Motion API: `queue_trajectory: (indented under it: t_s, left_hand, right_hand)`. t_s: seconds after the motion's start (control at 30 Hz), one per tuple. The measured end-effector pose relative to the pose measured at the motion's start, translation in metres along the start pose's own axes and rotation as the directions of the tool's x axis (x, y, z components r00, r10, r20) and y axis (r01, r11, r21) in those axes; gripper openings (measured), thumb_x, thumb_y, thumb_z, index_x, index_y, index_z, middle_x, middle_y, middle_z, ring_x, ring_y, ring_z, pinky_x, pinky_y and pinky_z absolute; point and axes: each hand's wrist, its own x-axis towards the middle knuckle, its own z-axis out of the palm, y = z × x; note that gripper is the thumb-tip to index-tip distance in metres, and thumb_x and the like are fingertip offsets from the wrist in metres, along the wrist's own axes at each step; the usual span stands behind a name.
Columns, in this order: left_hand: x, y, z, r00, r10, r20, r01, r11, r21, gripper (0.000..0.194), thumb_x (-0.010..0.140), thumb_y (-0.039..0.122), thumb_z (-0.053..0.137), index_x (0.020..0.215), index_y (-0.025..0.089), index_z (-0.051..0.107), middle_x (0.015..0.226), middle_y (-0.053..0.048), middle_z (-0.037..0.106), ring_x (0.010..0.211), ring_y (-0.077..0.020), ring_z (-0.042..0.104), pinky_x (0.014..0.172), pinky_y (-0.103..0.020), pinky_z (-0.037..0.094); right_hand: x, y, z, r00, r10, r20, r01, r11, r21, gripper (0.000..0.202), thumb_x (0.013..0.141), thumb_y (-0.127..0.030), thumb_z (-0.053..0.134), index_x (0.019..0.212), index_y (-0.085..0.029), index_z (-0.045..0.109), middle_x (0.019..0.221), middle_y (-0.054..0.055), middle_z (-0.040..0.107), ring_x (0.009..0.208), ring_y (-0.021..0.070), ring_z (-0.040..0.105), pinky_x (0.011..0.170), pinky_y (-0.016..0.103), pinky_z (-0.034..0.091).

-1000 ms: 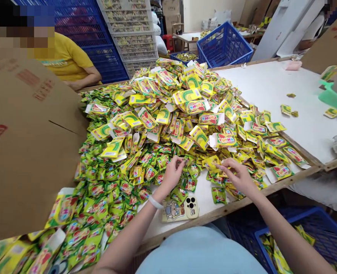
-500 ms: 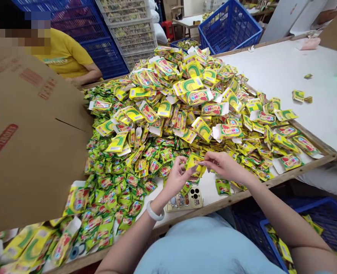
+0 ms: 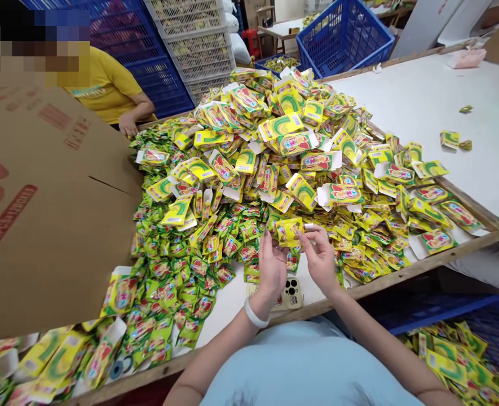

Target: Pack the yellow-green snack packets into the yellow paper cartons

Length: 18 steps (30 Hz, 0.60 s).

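Observation:
A yellow packet (image 3: 289, 232) is held up between my two hands, just in front of the heap. The fingers of my right hand (image 3: 320, 260) pinch its right side. My left hand (image 3: 273, 265), with a pale bangle at the wrist, has its fingers at the packet's left side. Beyond them rises a large heap of small yellow boxes (image 3: 279, 127), many with open white flaps. Small green packets (image 3: 164, 282) spread to the left. A phone in a cream case (image 3: 292, 294) lies partly hidden below my left hand.
A large cardboard carton (image 3: 54, 225) stands at the left, beside a person in a yellow shirt (image 3: 109, 84). The table's wooden edge (image 3: 405, 272) runs in front. A blue crate (image 3: 497, 332) with packets sits low right; another blue crate (image 3: 342, 39) stands behind.
My left hand has turned more upright and my right hand has moved slightly left and down. The yellow packet is now flatter and more visible. The other person's hand has come into view beside the carton.

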Motion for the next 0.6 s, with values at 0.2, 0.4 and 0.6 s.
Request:
queue_trajectory:
  t_s: [0.2,0.4,0.6]
  left_hand:
    - [-0.012,-0.017,-0.001,0.997,0.078,0.012,-0.078,0.997,0.012,0.048,0.087,0.056,0.063,0.121,0.023,0.064,0.12,-0.01,0.07,0.111,-0.0212,0.066,0.099,-0.032,0.051]
    - [-0.009,-0.02,-0.005,0.993,0.115,-0.017,-0.113,0.987,0.113,0.055,0.077,0.051,0.079,0.121,0.023,0.062,0.116,-0.008,0.07,0.107,-0.021,0.067,0.101,-0.035,0.049]
    - [-0.001,-0.021,-0.006,0.971,0.089,0.22,-0.142,0.962,0.234,0.046,0.081,0.056,0.073,0.115,0.025,0.067,0.134,-0.01,0.063,0.13,-0.0247,0.056,0.116,-0.038,0.038]
  right_hand:
    - [-0.017,0.002,0.034,0.968,0.158,-0.195,-0.12,0.974,0.192,0.028,0.09,-0.043,0.064,0.08,-0.018,0.068,0.105,0.01,0.063,0.114,0.0225,0.058,0.098,0.038,0.047]
    - [-0.024,-0.001,0.038,0.971,0.19,-0.143,-0.153,0.96,0.235,0.027,0.089,-0.045,0.065,0.08,-0.019,0.064,0.113,0.011,0.061,0.112,0.0217,0.06,0.1,0.038,0.048]
    - [-0.013,0.011,0.018,0.963,0.243,0.111,-0.267,0.842,0.469,0.044,0.08,-0.052,0.075,0.11,-0.026,0.057,0.119,0.007,0.068,0.114,0.0212,0.065,0.099,0.038,0.054]
